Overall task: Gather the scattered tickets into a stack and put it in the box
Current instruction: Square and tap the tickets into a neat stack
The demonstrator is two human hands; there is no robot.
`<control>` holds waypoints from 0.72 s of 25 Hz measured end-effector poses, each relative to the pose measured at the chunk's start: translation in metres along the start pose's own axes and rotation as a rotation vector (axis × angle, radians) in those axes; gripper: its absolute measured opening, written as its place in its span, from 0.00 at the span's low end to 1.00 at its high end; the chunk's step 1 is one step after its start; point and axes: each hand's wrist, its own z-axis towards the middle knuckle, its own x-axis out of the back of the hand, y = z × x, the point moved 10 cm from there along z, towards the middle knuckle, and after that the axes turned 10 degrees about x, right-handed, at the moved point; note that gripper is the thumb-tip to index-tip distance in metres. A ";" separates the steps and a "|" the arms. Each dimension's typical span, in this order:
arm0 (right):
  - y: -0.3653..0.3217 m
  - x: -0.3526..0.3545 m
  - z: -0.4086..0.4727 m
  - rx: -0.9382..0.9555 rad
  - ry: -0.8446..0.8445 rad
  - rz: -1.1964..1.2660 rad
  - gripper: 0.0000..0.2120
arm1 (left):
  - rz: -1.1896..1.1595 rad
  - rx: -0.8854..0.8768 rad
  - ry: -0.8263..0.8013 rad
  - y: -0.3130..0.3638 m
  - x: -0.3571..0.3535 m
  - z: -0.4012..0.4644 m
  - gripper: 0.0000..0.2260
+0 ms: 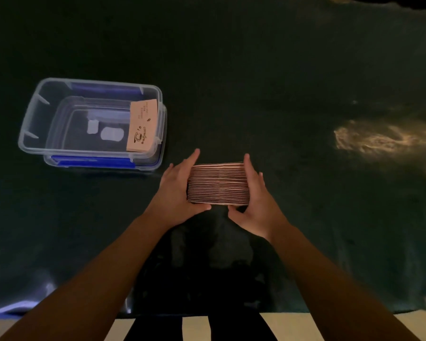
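Note:
A thick stack of tan paper tickets stands on edge on the dark table, its layered edges facing up. My left hand presses the stack's left end and my right hand presses its right end, thumbs along the near side. A clear plastic box with blue clips sits up and to the left of my hands. Inside it, against the right wall, lies another stack of tickets printed with a coffee cup drawing.
The box rests on its clear lid with blue latches. The dark glossy table cover stretches far to the right, with a bright light patch on it. The table's near edge runs across the bottom.

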 end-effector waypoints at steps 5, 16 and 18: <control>-0.004 0.004 0.005 0.022 -0.035 -0.240 0.56 | 0.225 -0.063 -0.023 0.006 -0.010 0.002 0.52; -0.002 0.005 0.002 -0.015 -0.027 -0.098 0.54 | 0.064 0.010 -0.025 0.007 0.008 0.000 0.47; 0.002 0.000 0.001 -0.031 -0.027 -0.092 0.56 | 0.061 0.028 -0.036 0.004 0.006 0.000 0.48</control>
